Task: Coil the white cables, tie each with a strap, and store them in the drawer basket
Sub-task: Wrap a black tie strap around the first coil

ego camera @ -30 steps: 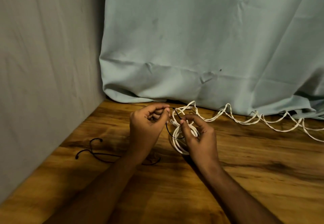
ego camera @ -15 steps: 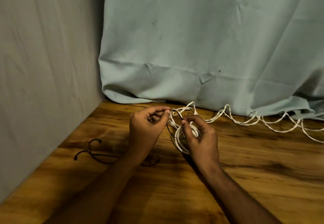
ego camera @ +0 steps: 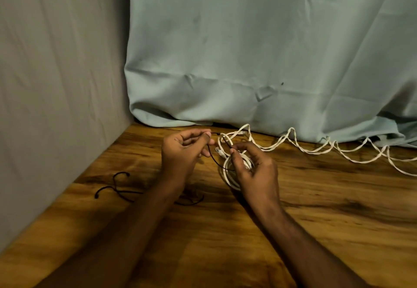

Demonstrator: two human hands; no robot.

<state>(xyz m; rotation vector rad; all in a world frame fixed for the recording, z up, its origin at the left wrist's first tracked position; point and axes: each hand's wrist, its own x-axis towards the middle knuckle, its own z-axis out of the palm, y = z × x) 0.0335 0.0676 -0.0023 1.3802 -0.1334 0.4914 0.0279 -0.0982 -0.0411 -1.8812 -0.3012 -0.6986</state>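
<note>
While left hand pinches the black strap end and right hand grips the white coil above the surface, slack strap risks loops springing loose; uncoiled cable trails right.

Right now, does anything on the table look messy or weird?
Yes. One white cable sprawls in loose zigzags along the curtain, uncoiled. Spare black straps lie scattered by the wall. Nothing looks broken.

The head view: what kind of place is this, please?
Probably a home desk corner: a wooden tabletop, a grey wall on the left, and a pale green cloth hanging behind it.
</note>
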